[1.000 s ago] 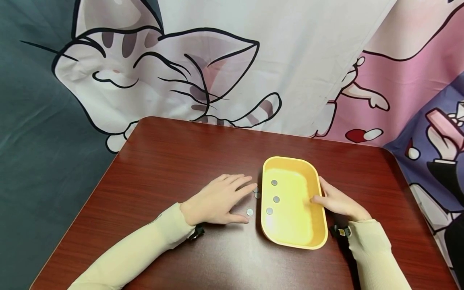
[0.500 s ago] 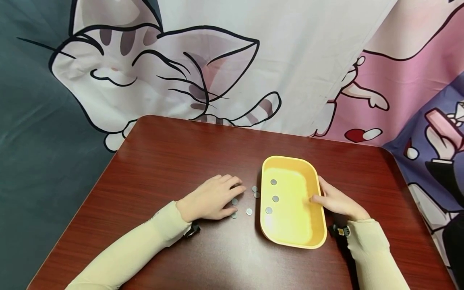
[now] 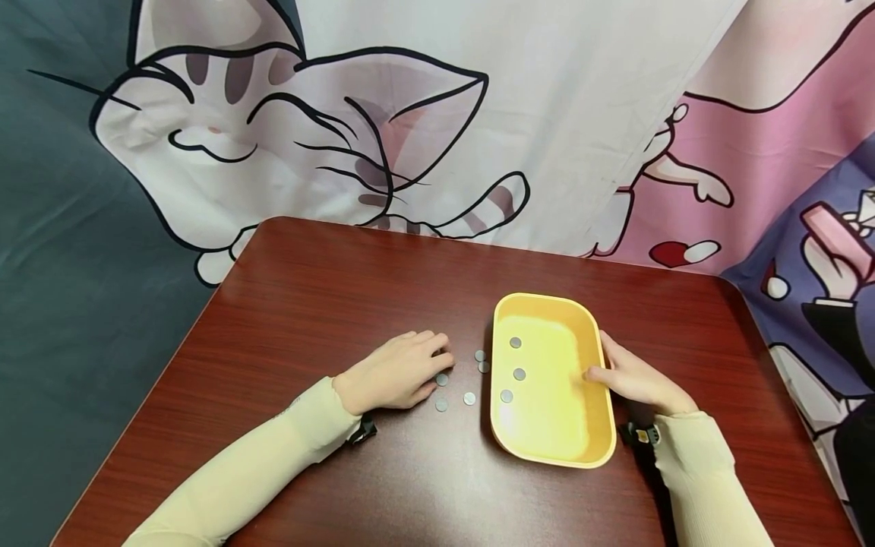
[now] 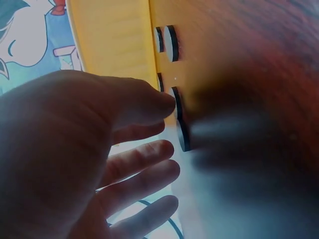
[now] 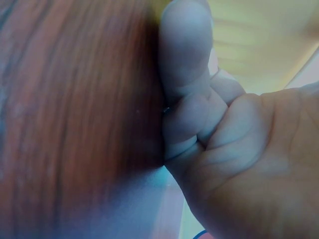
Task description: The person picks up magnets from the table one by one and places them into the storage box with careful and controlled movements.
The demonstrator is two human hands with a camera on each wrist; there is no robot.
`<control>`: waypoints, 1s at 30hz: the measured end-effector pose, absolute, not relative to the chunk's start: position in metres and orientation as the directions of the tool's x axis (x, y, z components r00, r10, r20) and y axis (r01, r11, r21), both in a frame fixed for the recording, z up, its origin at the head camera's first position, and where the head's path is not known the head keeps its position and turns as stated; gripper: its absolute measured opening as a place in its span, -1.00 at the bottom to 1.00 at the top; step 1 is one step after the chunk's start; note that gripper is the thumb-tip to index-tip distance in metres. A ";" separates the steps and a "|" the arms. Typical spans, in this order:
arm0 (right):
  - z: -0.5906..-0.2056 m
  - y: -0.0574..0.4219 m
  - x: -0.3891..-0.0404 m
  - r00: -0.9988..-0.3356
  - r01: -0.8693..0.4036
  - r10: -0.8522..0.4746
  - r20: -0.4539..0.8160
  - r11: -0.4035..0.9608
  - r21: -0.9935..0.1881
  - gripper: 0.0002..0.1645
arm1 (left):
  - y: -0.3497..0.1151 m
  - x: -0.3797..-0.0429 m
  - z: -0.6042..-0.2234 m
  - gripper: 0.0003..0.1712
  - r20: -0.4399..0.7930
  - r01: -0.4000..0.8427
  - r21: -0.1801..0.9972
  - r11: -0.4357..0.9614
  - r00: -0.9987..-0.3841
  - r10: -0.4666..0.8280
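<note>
The yellow tray [image 3: 554, 456], rectangular with rounded corners, stands on the table with several coins [image 3: 519, 374] inside. My right hand [image 3: 639, 380] grips its right wall, thumb over the rim and fingers outside; in the right wrist view the fingers [image 5: 187, 55] lie low by the tabletop. Left of the tray, several small silver coins [image 3: 469, 398] lie flat on the wood. My left hand [image 3: 396, 372] is low beside them, fingers bent and apart. In the left wrist view its thumb [image 4: 154, 102] overlaps one coin [image 4: 178, 107], while another coin [image 4: 183, 134] lies just past it.
The dark red wooden table [image 3: 328, 281] spreads around the tray and hands. Behind it hangs a cartoon cat cloth [image 3: 560, 114], close to the table's far edge.
My left hand has drawn back left from beside the tray, and its spread fingers have bent. Two more coins now show on the table by it. The right hand keeps its hold on the tray.
</note>
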State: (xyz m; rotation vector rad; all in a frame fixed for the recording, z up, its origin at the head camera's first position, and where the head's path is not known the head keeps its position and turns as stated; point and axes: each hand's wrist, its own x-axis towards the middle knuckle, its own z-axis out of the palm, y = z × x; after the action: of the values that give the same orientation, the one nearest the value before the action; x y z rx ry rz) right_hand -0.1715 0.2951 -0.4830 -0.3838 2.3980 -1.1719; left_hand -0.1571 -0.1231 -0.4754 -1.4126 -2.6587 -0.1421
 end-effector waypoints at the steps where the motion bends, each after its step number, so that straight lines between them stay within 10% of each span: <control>1: -0.483 0.295 -0.171 -0.865 -0.058 -0.428 -0.263 0.606 -0.794 -0.06 | -0.123 -0.157 -0.476 -0.80 0.157 0.830 0.021 0.557 -0.553 0.818; 30: -0.484 0.295 -0.172 -0.869 -0.072 -0.422 -0.257 0.622 -0.780 -0.08 | -0.122 -0.160 -0.484 -0.91 0.177 0.824 0.009 0.566 -0.558 0.810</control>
State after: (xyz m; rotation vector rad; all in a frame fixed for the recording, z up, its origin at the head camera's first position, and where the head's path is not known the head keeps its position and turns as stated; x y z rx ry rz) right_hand -0.1720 0.2952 -0.4845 -0.3914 2.4289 -1.1417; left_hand -0.1595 -0.1217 -0.4839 -1.3894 -2.6418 -0.1357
